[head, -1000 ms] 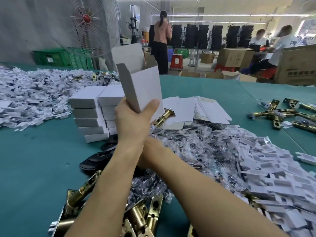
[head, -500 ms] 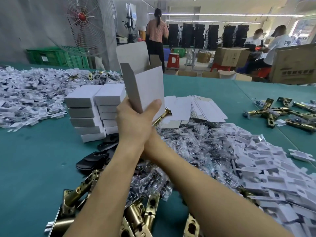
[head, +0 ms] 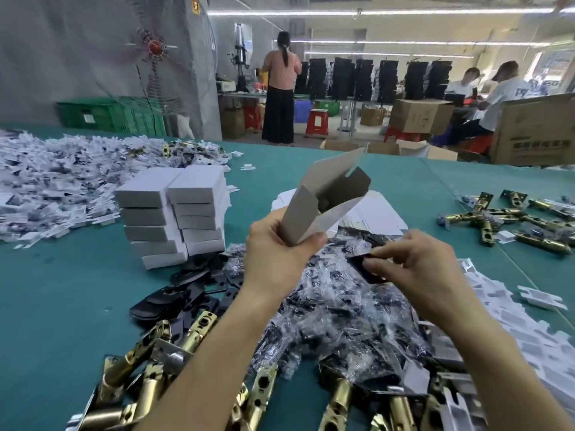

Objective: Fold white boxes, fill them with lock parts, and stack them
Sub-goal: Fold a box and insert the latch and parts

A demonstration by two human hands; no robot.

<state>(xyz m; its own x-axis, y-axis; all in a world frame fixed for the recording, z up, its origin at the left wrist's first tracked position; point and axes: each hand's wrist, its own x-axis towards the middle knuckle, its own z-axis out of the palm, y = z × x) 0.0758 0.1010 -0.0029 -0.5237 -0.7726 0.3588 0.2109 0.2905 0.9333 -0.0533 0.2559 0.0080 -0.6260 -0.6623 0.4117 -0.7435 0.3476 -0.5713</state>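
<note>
From the head camera: grips an open white box [head: 311,209] by its lower end in the left hand [head: 277,256], fingers curled round it. The box is tilted, mouth up, above a heap of bagged parts [head: 336,312]. Pinches a dark part [head: 368,269] in the right hand [head: 420,272], just right of the box. Closed white boxes [head: 174,213] stacked at left on the green table [head: 62,290]; brass latches [head: 146,362] nearest.

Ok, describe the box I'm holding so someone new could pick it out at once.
Above the green table, right of the stacks of closed white boxes, the left hand holds one box in the air. Unlike the stacked ones, its top flaps stand open, showing the grey inside.
</note>
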